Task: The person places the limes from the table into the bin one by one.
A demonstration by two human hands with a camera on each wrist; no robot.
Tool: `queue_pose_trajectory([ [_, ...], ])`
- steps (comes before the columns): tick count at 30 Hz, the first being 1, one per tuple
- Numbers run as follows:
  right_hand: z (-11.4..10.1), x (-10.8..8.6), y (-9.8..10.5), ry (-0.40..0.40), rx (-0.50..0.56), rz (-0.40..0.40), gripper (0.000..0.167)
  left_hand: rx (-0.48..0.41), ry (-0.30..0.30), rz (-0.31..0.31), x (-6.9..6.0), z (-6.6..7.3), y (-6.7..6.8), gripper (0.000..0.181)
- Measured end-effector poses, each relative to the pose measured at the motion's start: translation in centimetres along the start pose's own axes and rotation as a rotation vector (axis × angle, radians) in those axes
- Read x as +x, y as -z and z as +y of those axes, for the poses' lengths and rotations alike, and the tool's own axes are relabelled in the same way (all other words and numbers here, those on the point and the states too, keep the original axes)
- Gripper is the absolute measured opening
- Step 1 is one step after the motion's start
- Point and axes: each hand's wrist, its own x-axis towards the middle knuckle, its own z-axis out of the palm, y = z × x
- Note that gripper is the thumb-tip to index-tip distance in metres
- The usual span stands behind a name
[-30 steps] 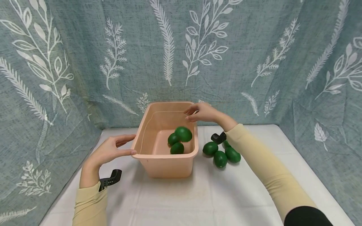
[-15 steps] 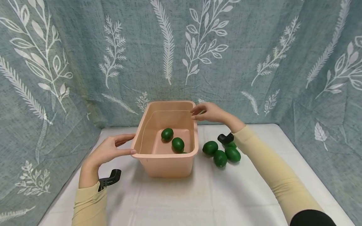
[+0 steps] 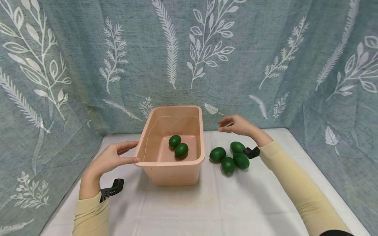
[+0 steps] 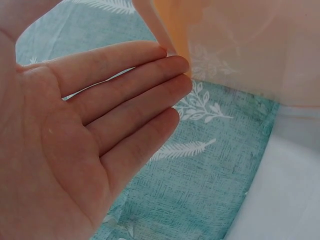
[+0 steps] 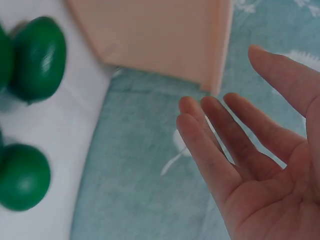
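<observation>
Two dark green limes (image 3: 181,150) show on the floor of the peach plastic bin (image 3: 174,175); the near wall hides part of that floor. My left hand (image 3: 110,159) rests its thumb and fingertips against the bin's left rim. In the left wrist view the fingers (image 4: 135,107) lie straight, their tips at the bin's wall. To the right of the bin, my right hand (image 3: 239,126) hovers in the air above the far part of the table, holding nothing. The fingers of that right hand (image 5: 265,165) are loosely bent and spread. Several more limes (image 3: 228,165) lie close together below it.
A white cloth covers the table (image 3: 177,209). Blue-green curtains (image 3: 245,65) with white leaf prints stand behind and at both sides. Black straps with small camera mounts (image 3: 112,190) sit on both wrists.
A lime that was in mid-air over the bin has dropped in, and the limes inside rolled apart. My right hand moved right, away from the bin. The left hand stayed at the rim.
</observation>
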Motion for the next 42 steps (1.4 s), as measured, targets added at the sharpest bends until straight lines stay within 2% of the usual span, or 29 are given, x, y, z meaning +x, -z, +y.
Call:
queue_pose_trajectory([
  [9,3.7,-2.1,-0.2,-0.058,-0.02,0.027,0.049,0.012,-0.009,0.003,0.1,-0.1,0.0,0.067],
  [14,5.3,-3.0,-0.5,-0.057,-0.012,0.043,0.051,0.006,-0.018,0.003,0.1,-0.2,0.0,0.066],
  [22,7.6,-4.2,-1.4,-0.109,-0.022,0.077,0.053,0.01,-0.024,0.007,0.1,-0.3,0.0,0.066],
  [34,10.0,-6.6,-2.5,-0.132,-0.042,0.095,0.062,0.015,-0.026,0.007,0.1,-0.2,0.0,0.066],
  [42,10.9,-7.8,-3.6,-0.138,-0.036,0.115,0.059,0.012,-0.015,0.005,0.1,-0.2,0.0,0.067],
])
